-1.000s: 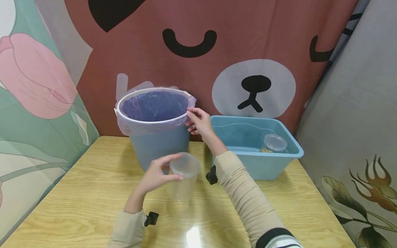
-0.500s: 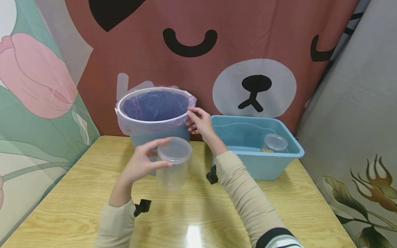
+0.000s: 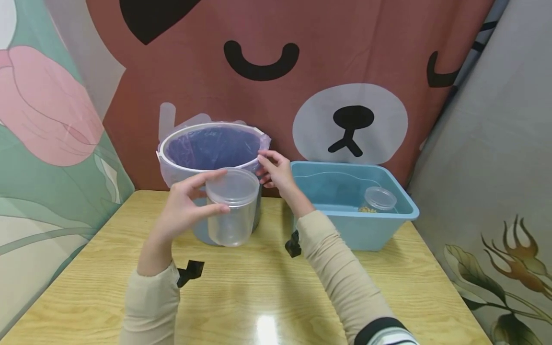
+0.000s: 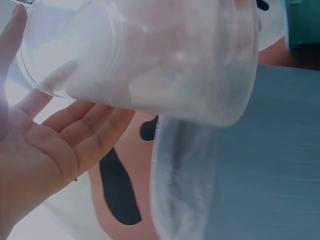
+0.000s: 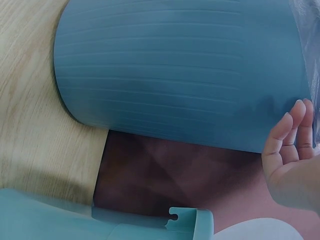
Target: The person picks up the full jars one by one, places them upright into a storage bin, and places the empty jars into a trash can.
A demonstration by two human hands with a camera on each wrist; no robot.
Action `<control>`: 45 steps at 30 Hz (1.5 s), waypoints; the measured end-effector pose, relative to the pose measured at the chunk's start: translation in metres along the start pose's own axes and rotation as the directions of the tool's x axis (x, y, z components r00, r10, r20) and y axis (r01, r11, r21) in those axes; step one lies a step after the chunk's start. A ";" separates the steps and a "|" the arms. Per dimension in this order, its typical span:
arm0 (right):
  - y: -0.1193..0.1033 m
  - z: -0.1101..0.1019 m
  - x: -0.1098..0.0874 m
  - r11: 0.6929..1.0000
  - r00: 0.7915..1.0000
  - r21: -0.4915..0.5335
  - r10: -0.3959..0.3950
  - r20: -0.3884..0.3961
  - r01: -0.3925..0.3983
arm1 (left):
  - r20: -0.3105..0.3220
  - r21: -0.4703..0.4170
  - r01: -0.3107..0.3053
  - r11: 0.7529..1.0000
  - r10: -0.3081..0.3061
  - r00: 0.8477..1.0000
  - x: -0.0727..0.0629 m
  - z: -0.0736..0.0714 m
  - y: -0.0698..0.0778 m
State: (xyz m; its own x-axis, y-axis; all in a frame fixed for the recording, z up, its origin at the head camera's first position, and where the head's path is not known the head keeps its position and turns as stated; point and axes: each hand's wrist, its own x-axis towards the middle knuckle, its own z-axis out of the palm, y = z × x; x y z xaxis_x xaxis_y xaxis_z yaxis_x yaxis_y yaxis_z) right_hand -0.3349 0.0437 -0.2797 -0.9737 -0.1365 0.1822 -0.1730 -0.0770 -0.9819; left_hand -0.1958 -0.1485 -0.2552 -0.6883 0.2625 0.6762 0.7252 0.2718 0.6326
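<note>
In the head view, my left hand [image 3: 178, 211] holds a clear plastic jar [image 3: 233, 223] near its lidded top, thumb on the near side and fingers behind. Nothing shows inside the jar [image 4: 185, 60], which is raised off the table in front of the blue trash bin [image 5: 160, 70]. A thin purple bag [image 3: 170, 176] lines that bin and folds over its white rim ring [image 3: 220, 124]. My right hand [image 3: 279, 176] pinches the bin's right rim with thumb and forefinger. Its other fingers curl below, against or close to the bin wall; their exact contact is unclear.
Right of the bin stands a light-blue rectangular tub [image 3: 345, 235]. Inside it sits a clear lidded container [image 3: 380, 199] with small yellow pieces. A printed curtain [image 3: 258, 96] hangs right behind the wood-grain table [image 3: 233, 297].
My left hand has lifted the jar from lower on the table side, upward and leftward toward the bin's front rim. The right hand stays at the rim.
</note>
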 end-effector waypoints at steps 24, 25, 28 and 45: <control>0.001 0.002 0.000 1.000 1.000 0.008 -0.007 0.005 0.007 | -0.308 0.094 0.050 0.994 -0.019 0.951 0.044 -0.028 0.024; 0.001 0.002 0.000 1.000 1.000 0.008 -0.005 0.004 0.005 | -0.329 0.087 0.050 0.995 -0.018 0.944 0.046 -0.029 0.023; 0.001 0.002 0.000 1.000 1.000 0.004 -0.001 0.001 0.001 | -0.391 0.074 0.031 0.997 0.000 0.920 0.051 -0.029 0.018; 0.001 0.004 0.000 1.000 1.000 0.024 -0.001 0.002 0.001 | -0.580 0.177 0.134 0.975 -0.006 0.814 0.066 -0.027 -0.011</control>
State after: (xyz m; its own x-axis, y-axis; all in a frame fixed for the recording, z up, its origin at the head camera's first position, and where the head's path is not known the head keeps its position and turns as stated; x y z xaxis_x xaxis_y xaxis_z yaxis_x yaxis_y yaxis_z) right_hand -0.3347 0.0398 -0.2807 -0.9734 -0.1381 0.1829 -0.1699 -0.1009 -0.9803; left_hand -0.2490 -0.1596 -0.2072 -0.5547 -0.3254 0.7658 0.6118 0.4644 0.6404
